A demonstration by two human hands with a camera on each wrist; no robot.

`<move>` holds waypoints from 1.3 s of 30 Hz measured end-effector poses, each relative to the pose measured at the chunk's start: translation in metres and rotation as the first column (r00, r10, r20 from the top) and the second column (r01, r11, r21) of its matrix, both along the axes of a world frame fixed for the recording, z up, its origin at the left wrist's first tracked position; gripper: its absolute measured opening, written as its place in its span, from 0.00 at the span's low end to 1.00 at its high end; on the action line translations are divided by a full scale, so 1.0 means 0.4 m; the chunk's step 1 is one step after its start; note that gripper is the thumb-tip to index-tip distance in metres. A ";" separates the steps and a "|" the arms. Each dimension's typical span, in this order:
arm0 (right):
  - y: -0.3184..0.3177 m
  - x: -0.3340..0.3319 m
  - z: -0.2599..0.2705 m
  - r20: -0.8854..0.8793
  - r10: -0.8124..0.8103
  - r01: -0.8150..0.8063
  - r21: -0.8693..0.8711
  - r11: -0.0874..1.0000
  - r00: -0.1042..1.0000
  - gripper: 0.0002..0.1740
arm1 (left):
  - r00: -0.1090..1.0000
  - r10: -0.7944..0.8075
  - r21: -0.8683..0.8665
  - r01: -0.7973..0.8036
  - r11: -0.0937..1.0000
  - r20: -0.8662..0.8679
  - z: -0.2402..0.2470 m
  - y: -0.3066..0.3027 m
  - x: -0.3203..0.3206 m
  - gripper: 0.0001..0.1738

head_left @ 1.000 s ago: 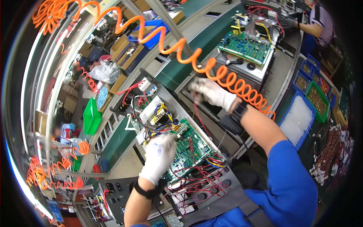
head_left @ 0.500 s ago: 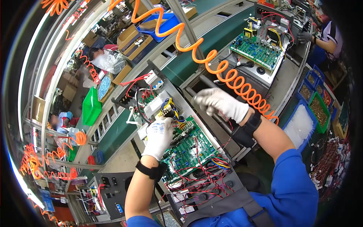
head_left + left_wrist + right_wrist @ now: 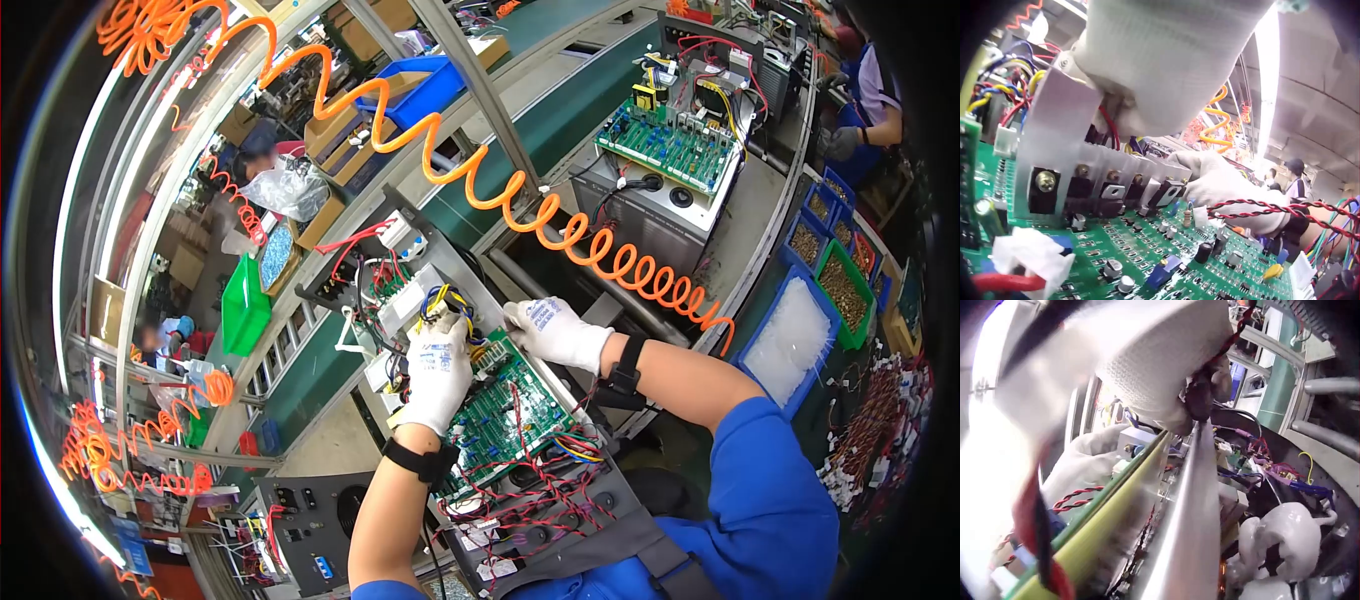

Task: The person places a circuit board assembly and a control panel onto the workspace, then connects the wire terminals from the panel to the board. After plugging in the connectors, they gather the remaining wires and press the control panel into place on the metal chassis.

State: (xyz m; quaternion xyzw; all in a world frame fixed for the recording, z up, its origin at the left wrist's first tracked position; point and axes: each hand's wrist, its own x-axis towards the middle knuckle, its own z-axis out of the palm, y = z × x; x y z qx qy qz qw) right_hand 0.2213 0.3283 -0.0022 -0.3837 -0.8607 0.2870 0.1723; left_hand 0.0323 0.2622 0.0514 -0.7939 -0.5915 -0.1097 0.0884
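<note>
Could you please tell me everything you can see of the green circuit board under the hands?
The green circuit board lies face up in an open metal chassis. It is set with small components and white connectors; along one edge, black transistors are screwed to a silvery metal strip. Twisted red-and-black wires cross it. The gloved left hand rests at its upper end by the strip, the gloved right hand at the adjoining corner.

bright overhead light; fisheye edges dark; wrist views blurred, glaring
</note>
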 end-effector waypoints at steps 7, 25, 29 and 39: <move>0.006 -0.015 -0.036 -0.086 -0.071 0.073 0.027 0.997 0.994 0.12 | 0.902 0.326 -0.604 -0.095 0.791 0.284 0.017 0.068 -0.020 0.23; 0.023 0.043 -0.052 -0.213 0.083 -0.099 -0.065 0.993 0.974 0.16 | 0.996 0.013 -0.682 0.051 0.730 0.088 -0.078 0.155 -0.074 0.09; -0.006 0.107 0.033 -0.173 -0.030 -0.056 -0.472 0.880 0.985 0.14 | 0.974 0.222 -0.685 -0.190 0.703 -0.043 0.058 0.124 0.043 0.16; 0.036 0.019 -0.062 -0.294 0.061 -0.055 0.028 0.998 0.954 0.09 | 0.962 0.253 -0.441 -0.186 0.878 0.099 0.179 0.018 -0.013 0.15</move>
